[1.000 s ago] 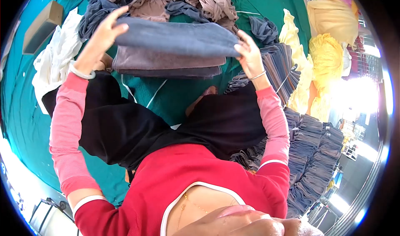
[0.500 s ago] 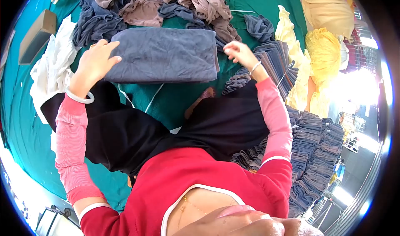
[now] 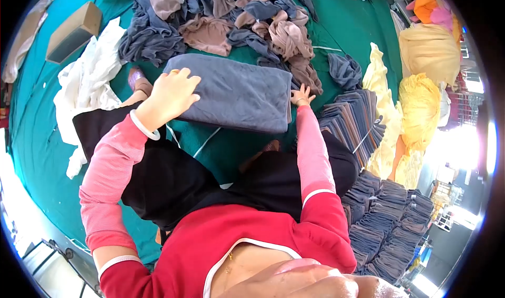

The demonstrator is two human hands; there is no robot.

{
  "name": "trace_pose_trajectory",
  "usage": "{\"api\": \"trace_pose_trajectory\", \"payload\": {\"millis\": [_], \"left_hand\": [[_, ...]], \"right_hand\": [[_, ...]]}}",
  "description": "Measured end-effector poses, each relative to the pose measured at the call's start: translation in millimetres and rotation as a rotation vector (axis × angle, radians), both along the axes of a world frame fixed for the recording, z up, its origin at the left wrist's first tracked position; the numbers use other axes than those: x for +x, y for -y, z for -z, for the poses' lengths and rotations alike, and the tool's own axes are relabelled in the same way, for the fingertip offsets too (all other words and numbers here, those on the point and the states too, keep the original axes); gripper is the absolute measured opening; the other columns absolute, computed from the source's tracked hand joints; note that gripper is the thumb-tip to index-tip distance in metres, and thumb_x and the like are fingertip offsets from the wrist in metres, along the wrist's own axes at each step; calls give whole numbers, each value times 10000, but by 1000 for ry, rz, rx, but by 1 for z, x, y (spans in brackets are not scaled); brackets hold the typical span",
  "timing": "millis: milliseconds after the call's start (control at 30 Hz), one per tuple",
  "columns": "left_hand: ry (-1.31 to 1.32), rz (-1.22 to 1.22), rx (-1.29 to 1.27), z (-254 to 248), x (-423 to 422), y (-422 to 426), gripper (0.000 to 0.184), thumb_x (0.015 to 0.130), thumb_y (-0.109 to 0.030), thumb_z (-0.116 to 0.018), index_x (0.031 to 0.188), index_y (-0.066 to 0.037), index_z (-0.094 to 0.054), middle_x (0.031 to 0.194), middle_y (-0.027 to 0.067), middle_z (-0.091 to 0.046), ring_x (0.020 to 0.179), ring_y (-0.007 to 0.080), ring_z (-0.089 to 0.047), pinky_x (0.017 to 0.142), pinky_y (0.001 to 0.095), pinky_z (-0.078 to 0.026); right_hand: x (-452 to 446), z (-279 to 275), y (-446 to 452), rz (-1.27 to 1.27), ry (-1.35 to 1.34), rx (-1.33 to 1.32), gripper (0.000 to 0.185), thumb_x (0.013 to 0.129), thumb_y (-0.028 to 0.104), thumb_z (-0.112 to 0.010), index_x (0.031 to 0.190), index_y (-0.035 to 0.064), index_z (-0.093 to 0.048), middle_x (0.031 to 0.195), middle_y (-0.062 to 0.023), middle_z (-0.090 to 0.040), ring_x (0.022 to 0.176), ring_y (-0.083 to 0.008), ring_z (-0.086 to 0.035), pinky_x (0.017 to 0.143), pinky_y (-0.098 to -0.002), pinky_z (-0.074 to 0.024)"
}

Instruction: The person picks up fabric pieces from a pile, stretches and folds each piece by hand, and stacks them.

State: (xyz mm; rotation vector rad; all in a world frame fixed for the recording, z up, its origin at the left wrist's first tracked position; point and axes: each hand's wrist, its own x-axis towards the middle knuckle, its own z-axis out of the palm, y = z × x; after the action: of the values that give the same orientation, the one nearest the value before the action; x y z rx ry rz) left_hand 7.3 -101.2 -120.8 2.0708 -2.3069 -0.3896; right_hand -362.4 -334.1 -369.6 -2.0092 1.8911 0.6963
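Observation:
A thick bundle of folded blue-grey cloth (image 3: pixel 236 92) lies in front of me, between my legs. My left hand (image 3: pixel 171 95) rests at the bundle's left end, fingers bent and the thumb apart. At the right end, my right hand (image 3: pixel 302 96) has its fingers spread beside the cloth's edge; whether it presses on the side I cannot tell. Neither hand visibly grips anything. Two white strips (image 3: pixel 206 142) stick out from beneath the bundle's near side.
Beyond lies a loose heap of grey and brown cloths (image 3: pixel 205 35). A tied stack of folded cloths (image 3: pixel 350 119) stands at right, with more piles (image 3: pixel 386 224) nearer me. White fabric (image 3: pixel 89 82) and a cardboard box (image 3: pixel 73 32) are on the left. Green sheeting (image 3: pixel 47 156) covers the floor.
My left hand has come onto the bundle's left end, and my right hand has moved in to its right edge. The whole view has shifted, with the scene now lower and further right.

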Motion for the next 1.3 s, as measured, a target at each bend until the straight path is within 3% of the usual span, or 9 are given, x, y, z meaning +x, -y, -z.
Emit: {"api": "trace_pose_trajectory", "payload": {"millis": [33, 133, 200, 300, 567, 767, 933, 1133, 1300], "left_hand": [[-9, 5, -53, 1, -2, 3, 398, 766, -242, -642, 1121, -82, -561, 1097, 99, -530, 998, 278, -545, 826, 380, -455], [-58, 37, -167, -4, -10, 11, 343, 773, -218, -632, 1083, -82, -584, 1085, 89, -535, 992, 264, -546, 834, 369, -446], [-111, 54, -208, -5, -15, 12, 305, 776, -208, -627, 1050, -77, -600, 1067, 84, -545, 987, 261, -548, 831, 365, -445], [-195, 83, -244, -11, -19, 19, 241, 782, -202, -621, 981, -66, -618, 992, 80, -580, 947, 264, -564, 804, 358, -454], [-583, 81, -521, 0, -23, 50, 234, 850, -246, -570, 963, -48, -623, 939, 124, -627, 848, 324, -600, 729, 380, -481], [-1162, -142, 77, -1, -17, 69, 488, 934, -448, -417, 1152, -32, -549, 1070, 91, -619, 992, 191, -584, 843, 327, -451], [-1808, -204, 169, -13, -23, 70, 569, 917, -547, -359, 1251, -103, -482, 1151, 78, -576, 1023, 228, -570, 889, 383, -446], [-2496, 217, 321, -38, 2, 71, 352, 895, -306, -540, 1144, -58, -560, 1138, 106, -592, 1023, 235, -575, 938, 390, -441], [-2467, 50, 193, -42, -3, 50, 340, 897, -284, -546, 1120, -29, -567, 1112, 106, -599, 986, 205, -592, 849, 371, -504]], "right_hand": [[-6, 11, 10, 10, -2, 49, 509, 735, 314, -658, 1232, 292, -550, 1503, -16, -137, 1390, -303, -19, 1042, -644, -44], [-21, 4, 52, 40, 146, 120, 341, 737, 277, -635, 1070, 205, -663, 1201, -61, -577, 1222, -262, -446, 1018, -621, -189], [-37, -4, 82, -138, 520, -78, 148, 686, 197, -670, 809, 135, -723, 827, -41, -692, 770, -209, -654, 730, -354, -510], [-15, -83, 97, -77, 1173, -146, 187, 700, -4, -625, 865, 40, -700, 825, -21, -683, 742, -95, -617, 701, -237, -492], [120, -315, 32, -530, 1347, -365, 289, 710, -5, -506, 931, 7, -693, 920, -39, -690, 829, -66, -609, 754, -194, -463], [176, -440, -80, -757, 1422, -227, 232, 730, -56, -522, 914, -55, -664, 883, -82, -667, 821, -134, -603, 762, -241, -462], [155, -463, -143, -959, 1511, 152, 214, 793, -23, -536, 969, -33, -656, 998, -98, -613, 964, -171, -567, 857, -275, -425], [117, -420, -145, -616, 1422, 589, 215, 830, 69, -609, 1020, -31, -628, 972, -93, -619, 949, -151, -572, 850, -263, -433], [126, -337, -99, -326, 1442, 401, 361, 957, 328, -434, 1144, 34, -529, 1095, -33, -562, 1049, -125, -513, 880, -283, -404]]}}
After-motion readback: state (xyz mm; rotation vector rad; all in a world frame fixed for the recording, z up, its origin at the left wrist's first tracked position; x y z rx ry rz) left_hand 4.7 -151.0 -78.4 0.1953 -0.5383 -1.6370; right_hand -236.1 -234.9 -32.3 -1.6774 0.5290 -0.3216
